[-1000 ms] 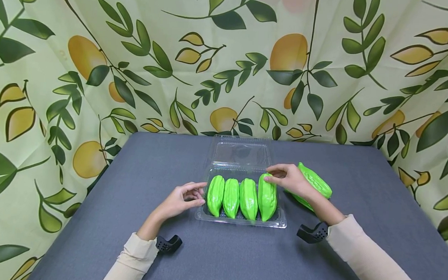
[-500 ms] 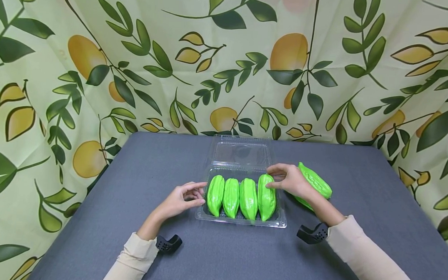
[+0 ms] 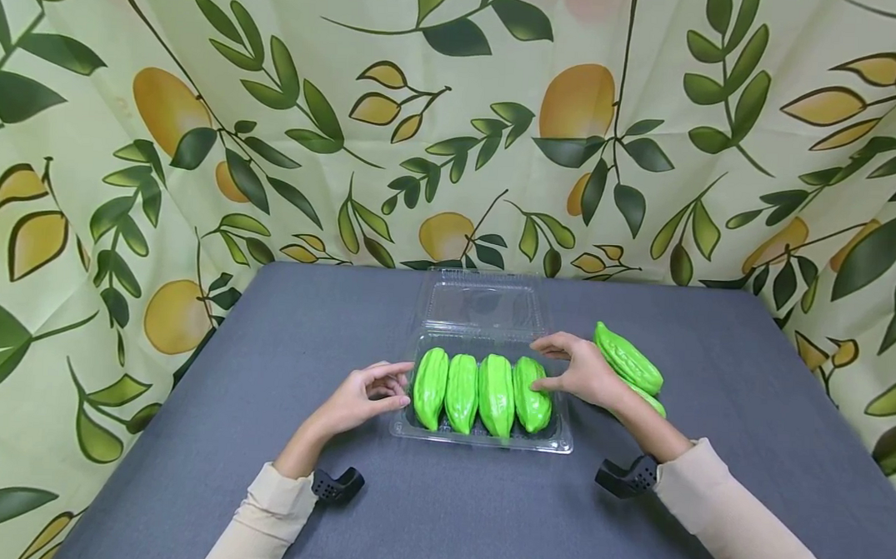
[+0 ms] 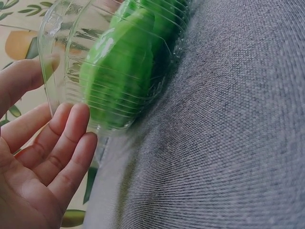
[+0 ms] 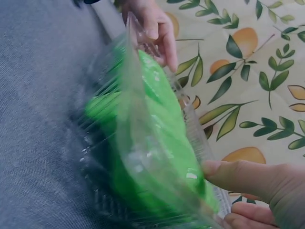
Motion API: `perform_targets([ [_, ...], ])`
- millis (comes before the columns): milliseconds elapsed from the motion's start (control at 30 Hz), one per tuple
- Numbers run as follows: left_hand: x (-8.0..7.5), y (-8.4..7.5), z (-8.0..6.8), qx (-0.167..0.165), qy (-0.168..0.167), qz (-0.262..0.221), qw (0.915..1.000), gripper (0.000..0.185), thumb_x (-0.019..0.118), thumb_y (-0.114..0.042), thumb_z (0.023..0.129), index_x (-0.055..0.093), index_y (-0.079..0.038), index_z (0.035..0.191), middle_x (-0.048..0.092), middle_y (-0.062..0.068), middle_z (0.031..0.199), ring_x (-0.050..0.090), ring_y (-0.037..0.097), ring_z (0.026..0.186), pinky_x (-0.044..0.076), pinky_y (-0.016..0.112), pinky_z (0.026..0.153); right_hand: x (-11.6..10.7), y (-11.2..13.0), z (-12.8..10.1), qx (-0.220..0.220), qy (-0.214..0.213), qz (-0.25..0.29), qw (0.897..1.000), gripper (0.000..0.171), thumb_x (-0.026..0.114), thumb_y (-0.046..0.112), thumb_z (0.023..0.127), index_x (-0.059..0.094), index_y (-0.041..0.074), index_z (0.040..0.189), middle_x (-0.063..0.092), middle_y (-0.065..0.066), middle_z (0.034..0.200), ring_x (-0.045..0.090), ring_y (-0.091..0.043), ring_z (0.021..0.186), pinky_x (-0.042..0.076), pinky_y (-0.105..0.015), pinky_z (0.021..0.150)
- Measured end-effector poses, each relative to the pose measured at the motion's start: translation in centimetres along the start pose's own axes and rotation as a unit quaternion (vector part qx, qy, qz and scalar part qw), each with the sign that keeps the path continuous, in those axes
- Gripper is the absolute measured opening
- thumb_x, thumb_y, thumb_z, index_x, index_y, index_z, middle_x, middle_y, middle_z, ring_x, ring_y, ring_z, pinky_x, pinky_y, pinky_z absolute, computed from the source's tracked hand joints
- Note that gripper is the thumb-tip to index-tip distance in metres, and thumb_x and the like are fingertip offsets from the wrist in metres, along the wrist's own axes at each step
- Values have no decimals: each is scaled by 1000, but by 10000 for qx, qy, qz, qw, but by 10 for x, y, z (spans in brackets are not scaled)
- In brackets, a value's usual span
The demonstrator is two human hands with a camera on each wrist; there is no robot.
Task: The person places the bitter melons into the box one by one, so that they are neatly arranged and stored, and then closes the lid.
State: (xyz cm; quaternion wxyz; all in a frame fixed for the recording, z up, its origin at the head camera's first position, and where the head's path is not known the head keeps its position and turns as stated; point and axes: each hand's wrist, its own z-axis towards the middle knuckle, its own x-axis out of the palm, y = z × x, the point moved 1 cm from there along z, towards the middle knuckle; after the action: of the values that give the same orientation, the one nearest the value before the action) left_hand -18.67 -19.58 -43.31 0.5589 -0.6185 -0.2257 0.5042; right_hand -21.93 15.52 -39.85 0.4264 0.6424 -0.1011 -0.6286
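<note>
Lying at the right end of the clear tray (image 3: 441,437), the rightmost green pod (image 3: 533,404) was found with its long axis running from far to near, its near end angled slightly right. Three other pods (image 3: 461,394) were set alongside, nearly parallel, their narrowed tips directed toward the near rim. By the right hand (image 3: 582,370), fingers and thumb spread apart, the rightmost pod was touched with the thumb. The left hand (image 3: 368,390) was held at the tray's left wall, fingers loosely bent; firm contact could not be determined. The open lid (image 3: 484,306) was laid back to the far edge of the grey table (image 3: 453,513). A narrow gap was noted between rightmost pod and right wall. Beyond that wall, two loose pods (image 3: 632,364) were seen lying diagonally.
</note>
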Motion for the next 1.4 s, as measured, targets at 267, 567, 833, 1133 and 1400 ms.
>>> perform_targets([
  [267,-1,-2,0,-10,3,2,10000,50,68,-4,87,51,9,133,57,29,109,58,-4,89,52,14,84,7,1,-5,-395,-368,-229,9983,50,85,11,70,65,-1,113,64,-18,112,63,-40,105,53,-52,92],
  [567,1,-3,-1,-20,33,53,10000,50,67,-4,88,50,9,133,57,28,109,57,-4,89,53,15,84,7,-5,-13,-97,-1308,647,9892,18,72,3,83,69,-3,100,72,-21,98,69,-5,84,58,-23,79],
  [833,2,-3,-1,80,26,16,10000,49,68,-3,86,52,11,131,58,29,107,58,-3,88,53,15,84,-1,-6,-27,207,-1427,1057,9839,17,69,4,87,69,-3,101,70,-25,98,59,17,80,53,-11,71],
  [1133,2,-3,-1,81,23,35,10000,49,68,-3,86,52,10,131,58,28,106,58,-2,89,53,15,84,-13,-13,-44,563,-1516,1083,9809,17,71,7,86,69,-3,100,68,19,87,58,16,80,53,-10,69],
  [1400,1,-3,-1,136,15,79,9999,48,69,-3,86,54,10,129,59,27,105,58,-1,89,53,16,83,-19,-15,-61,499,-1805,614,9804,16,74,5,83,71,1,98,74,-6,90,58,18,79,52,-8,68],
])
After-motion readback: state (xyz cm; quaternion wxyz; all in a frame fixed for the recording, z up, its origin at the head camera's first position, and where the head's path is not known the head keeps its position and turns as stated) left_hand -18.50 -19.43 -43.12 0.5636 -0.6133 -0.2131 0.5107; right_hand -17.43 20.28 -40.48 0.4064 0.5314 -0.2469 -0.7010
